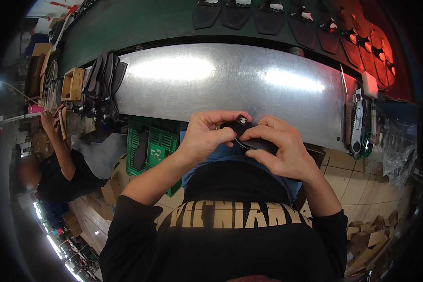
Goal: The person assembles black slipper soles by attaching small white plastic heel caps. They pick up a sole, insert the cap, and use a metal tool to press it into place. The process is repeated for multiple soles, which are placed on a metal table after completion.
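Both hands — left hand, right hand — grip a black insole; green crate below metal table.

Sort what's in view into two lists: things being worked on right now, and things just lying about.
In hand:
left hand and right hand, both gripping one black insole piece

Lying about:
stack of black insoles on the metal table
row of insoles on the green conveyor
green crate below
cardboard scraps on the floor
wooden box
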Available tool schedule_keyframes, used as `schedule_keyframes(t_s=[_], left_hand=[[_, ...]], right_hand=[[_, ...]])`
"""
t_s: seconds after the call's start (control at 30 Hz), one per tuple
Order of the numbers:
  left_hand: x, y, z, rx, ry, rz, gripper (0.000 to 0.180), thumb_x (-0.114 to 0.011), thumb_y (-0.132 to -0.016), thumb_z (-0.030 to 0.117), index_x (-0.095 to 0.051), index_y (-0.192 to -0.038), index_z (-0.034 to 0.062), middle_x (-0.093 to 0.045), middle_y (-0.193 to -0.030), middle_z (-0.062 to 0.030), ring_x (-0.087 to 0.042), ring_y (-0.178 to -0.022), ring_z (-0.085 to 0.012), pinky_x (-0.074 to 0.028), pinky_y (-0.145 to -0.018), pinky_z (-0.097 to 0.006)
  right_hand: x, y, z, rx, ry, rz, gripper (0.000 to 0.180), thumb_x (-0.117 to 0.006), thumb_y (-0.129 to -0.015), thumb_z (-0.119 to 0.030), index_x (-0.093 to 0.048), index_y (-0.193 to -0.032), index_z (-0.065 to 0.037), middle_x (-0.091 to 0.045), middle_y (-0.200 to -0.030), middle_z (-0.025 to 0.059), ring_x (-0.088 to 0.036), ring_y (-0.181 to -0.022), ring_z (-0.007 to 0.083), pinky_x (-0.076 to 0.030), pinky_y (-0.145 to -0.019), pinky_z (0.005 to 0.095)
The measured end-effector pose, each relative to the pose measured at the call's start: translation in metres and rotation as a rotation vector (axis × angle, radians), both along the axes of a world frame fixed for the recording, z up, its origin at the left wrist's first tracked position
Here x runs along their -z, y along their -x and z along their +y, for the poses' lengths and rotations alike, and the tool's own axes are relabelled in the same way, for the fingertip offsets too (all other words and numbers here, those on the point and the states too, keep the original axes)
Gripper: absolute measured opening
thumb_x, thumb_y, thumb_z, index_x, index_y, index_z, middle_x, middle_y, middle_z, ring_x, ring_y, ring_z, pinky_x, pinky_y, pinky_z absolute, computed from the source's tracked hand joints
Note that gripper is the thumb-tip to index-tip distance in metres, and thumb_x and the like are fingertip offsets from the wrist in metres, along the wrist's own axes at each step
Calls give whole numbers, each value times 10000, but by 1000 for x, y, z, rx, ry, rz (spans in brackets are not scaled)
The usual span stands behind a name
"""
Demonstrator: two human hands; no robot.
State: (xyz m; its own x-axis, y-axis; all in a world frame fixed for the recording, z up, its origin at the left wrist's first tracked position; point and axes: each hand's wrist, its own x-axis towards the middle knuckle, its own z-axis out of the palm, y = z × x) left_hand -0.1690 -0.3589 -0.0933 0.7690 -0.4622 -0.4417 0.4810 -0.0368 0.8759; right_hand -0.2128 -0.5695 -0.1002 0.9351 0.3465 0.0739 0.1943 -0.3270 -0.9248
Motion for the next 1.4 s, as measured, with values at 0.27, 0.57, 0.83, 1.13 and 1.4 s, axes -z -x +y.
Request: schedule_keyframes(t_s=[0.27,0.57,0.83,1.13,1.4], left_hand=[[4,-1,-4,-43,28,-58,350,-529,-763,-55,-671,-1080,-12,-680,-1098,-123,-660,-845,-99,-534,-654,-194],[-2,-2,-6,-123,108,29,380,-531,-774,-64,-652,-1131,-14,-667,-1122,-147,-668,-879,-122,-559,-656,-196],[-15,-4,1,-69,163,178,454,-506,-882,63,-492,-1326,-29,-629,-1178,-160,-664,-926,-153,-580,-626,-210],[-5,-1,1,96,26,155,264,-523,-903,79,-624,-1139,16,-654,-949,-43,-626,-813,-82,-549,-682,-247],[0,2,-1,128,-35,49,199,-574,-914,111,-652,-1064,6,-614,-778,5,-586,-705,-42,-555,-639,-224]], right_hand=[[8,3,8,99,-7,-22,239,-774,-674,-101,-661,-885,-112,-544,-774,39,-575,-707,206,-458,-641,322],[13,7,16,242,15,-239,218,-777,-658,-92,-679,-852,-102,-546,-766,49,-568,-666,201,-443,-576,312],[-3,5,8,199,119,-494,365,-761,-693,-61,-643,-1038,-41,-610,-795,81,-580,-630,208,-456,-570,318],[5,14,14,298,83,-387,316,-734,-760,-36,-618,-1053,-9,-653,-760,91,-620,-625,229,-481,-582,316],[12,16,17,313,52,-293,194,-739,-758,-53,-662,-934,-33,-659,-758,103,-632,-629,248,-483,-561,323]])
